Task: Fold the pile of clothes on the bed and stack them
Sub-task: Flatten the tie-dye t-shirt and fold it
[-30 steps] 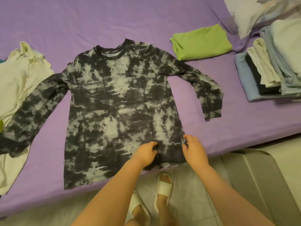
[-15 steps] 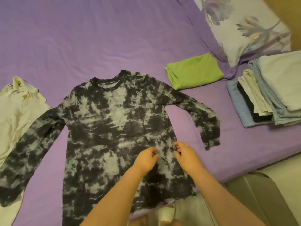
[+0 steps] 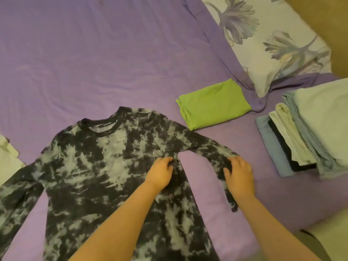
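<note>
Writing: no brand, label or print can be read on any cloth; inside the collar of the shirt there is only a pale strip, too blurred to read.
Shirt: the tie-dye shirt (image 3: 105,166), black and grey-white with long sleeves, lies spread flat on the purple bed sheet (image 3: 94,63), collar pointing away from the person.
Cut off: the lower hem of the shirt and the end of its left-side sleeve go out of the picture at the bottom and left edge.
Hidden: both forearms cover part of the shirt body and part of the right-side sleeve; the cuff of that sleeve is partly under the right hand.
Left hand: the left hand (image 3: 160,174) rests on the shirt near the armpit of the right-side sleeve; the fingers are curled and seem to pinch a small fold of cloth there, but the fingertips are hard to see.
Right hand: the right hand (image 3: 239,178) lies on the lower part of the right-side sleeve, fingers a little spread and bent over the cloth; whether it really grips the sleeve or only presses it, I cannot tell.
Green piece: a folded green garment (image 3: 212,106) lies on the sheet just beyond the right-side sleeve.
Stack: a stack of folded clothes (image 3: 301,144) in blue, black, cream and pale tones stands at the right, cut by the edge.
Pillow: a floral pillow (image 3: 263,40) lies behind the stack.
Left edge: a pale garment (image 3: 7,157) is seen only in part.
</note>
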A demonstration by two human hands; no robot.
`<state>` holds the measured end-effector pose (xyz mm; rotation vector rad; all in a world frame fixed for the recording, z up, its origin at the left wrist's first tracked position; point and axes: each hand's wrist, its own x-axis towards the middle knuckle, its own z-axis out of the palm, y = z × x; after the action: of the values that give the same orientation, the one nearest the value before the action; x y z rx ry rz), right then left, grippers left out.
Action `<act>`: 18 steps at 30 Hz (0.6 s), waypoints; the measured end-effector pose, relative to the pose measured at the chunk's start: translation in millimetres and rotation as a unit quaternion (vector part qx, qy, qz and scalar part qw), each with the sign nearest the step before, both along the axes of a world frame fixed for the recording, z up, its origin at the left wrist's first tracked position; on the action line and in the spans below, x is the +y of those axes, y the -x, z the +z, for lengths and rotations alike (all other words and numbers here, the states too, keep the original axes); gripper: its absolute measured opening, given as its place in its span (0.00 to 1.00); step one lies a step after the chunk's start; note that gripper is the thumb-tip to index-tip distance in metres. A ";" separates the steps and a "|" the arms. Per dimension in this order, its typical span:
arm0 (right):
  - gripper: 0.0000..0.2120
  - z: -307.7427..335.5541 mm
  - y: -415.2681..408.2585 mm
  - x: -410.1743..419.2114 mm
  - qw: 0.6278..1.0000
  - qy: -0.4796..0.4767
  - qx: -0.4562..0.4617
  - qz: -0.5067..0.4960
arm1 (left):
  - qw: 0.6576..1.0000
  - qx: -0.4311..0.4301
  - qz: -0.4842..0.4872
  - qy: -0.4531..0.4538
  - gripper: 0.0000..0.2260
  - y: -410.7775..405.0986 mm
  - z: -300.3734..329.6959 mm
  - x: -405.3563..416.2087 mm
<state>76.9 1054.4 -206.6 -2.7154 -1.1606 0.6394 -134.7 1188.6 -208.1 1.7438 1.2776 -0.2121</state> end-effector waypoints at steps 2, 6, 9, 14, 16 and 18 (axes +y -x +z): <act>0.27 -5.2 -19.4 4.2 0.998 0.044 0.012 -0.030 | 0.999 0.000 0.014 -0.030 0.19 -18.1 -3.5 20.6; 0.29 -21.8 -42.6 11.6 0.993 0.107 0.035 -0.045 | 0.993 -0.010 0.031 -0.111 0.20 -51.4 -7.3 60.8; 0.14 -24.2 -59.1 22.1 0.997 0.072 0.019 -0.005 | 0.988 0.017 0.008 -0.152 0.21 -72.9 -9.6 87.0; 0.08 -3.0 -83.7 48.3 0.979 -0.054 0.193 -0.034 | 0.976 0.124 -0.150 -0.096 0.22 -98.9 -7.2 108.1; 0.09 8.7 -93.7 59.8 0.974 -0.078 0.209 -0.027 | 0.965 0.166 -0.180 -0.097 0.19 -104.1 -3.9 110.3; 0.10 21.5 -103.3 70.6 0.971 -0.092 0.219 -0.018 | 0.960 0.179 -0.186 -0.110 0.12 -105.6 4.5 112.9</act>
<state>180.2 1125.0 -185.1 -2.2747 -0.9980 1.0067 -29.2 1301.5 -203.6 2.2054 1.2474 -0.6496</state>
